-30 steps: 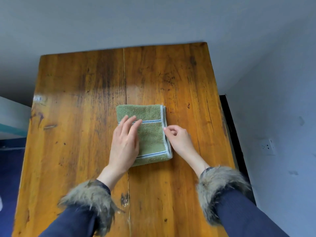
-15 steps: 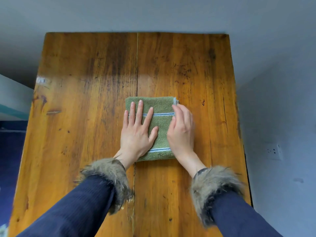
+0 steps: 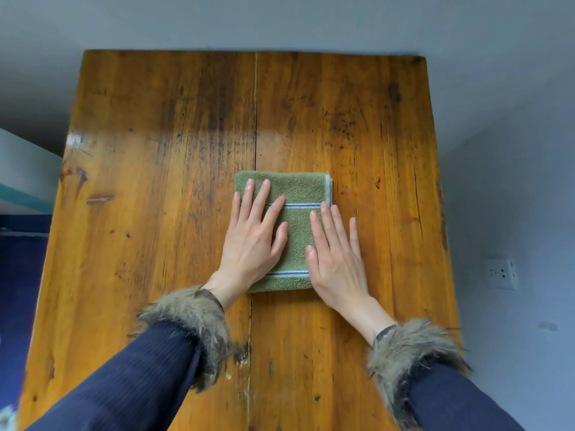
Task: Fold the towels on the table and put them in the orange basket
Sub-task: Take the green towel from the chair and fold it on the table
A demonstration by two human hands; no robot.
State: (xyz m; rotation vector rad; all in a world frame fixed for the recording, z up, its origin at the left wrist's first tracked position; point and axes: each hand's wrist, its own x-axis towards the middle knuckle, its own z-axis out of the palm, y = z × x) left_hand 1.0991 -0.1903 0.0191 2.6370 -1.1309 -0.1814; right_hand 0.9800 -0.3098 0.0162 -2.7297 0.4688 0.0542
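A green towel (image 3: pixel 298 188) with blue and white stripes lies folded into a small rectangle near the middle of the wooden table (image 3: pixel 155 181). My left hand (image 3: pixel 253 237) lies flat on the towel's left half, fingers straight and spread. My right hand (image 3: pixel 337 259) lies flat over the towel's right edge, fingers straight, partly on the wood. Both hands press down on the towel. The orange basket is not in view.
The table's far edge meets a grey wall. On the right a grey wall with a white socket (image 3: pixel 501 273) runs close along the table. Blue floor (image 3: pixel 18 275) shows past the table's left edge.
My right hand went from pinching the towel's right edge to lying flat on it. Both hands slid a little toward me over the towel. The view shifted slightly.
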